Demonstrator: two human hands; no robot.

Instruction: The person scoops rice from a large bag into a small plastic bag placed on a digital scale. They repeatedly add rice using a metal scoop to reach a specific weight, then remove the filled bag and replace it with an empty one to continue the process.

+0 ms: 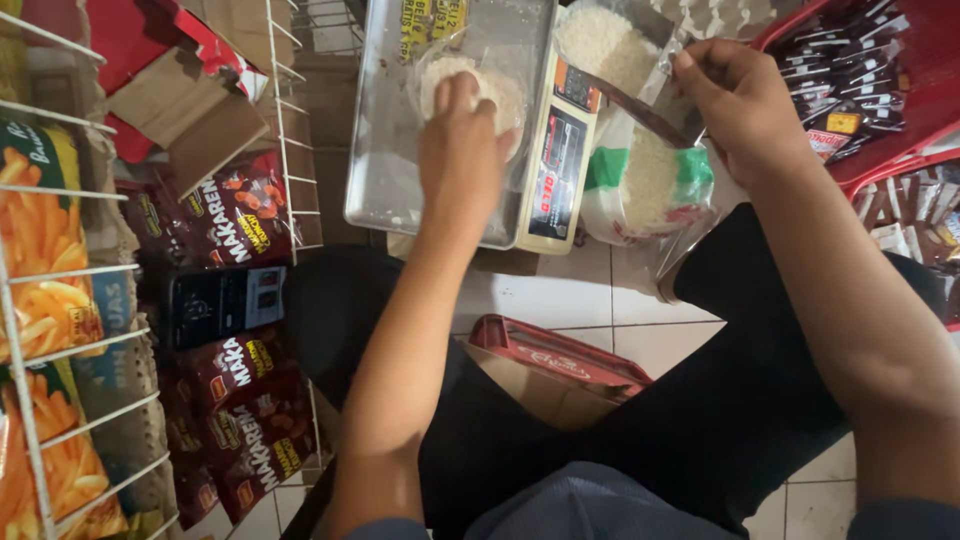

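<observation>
Near the top centre of the frame, a small clear plastic bag of white rice [500, 92] sits on the flat steel pan of a weighing scale [400, 150]. The left hand [462, 135] lies over this bag, fingers curled down onto its top and pinching the plastic, so much of the bag is hidden beneath the knuckles. The scale's cream-coloured front panel with its dark display [557, 160] runs down the pan's right edge.

Just to the right, the right hand [738, 105] is clenched around the handle of a metal scoop [640, 112], whose blade slants down to the left over a large open plastic sack of white rice [645, 170] with green and red printing on its side. The sack stands on the pale tiled floor [560, 295], touching the scale's right side.

Below the hands, the person's dark trousers [700, 400] fill the lower middle, and a flattened red cardboard box [555, 365] lies on the tiles between the legs. At the left, a white wire rack [30, 280] holds orange snack packets, with red snack packets [235, 215] stacked beside it and a dark phone [225, 305] resting among them. In the upper right, a red plastic basket [900, 110] holds dark sachets.
</observation>
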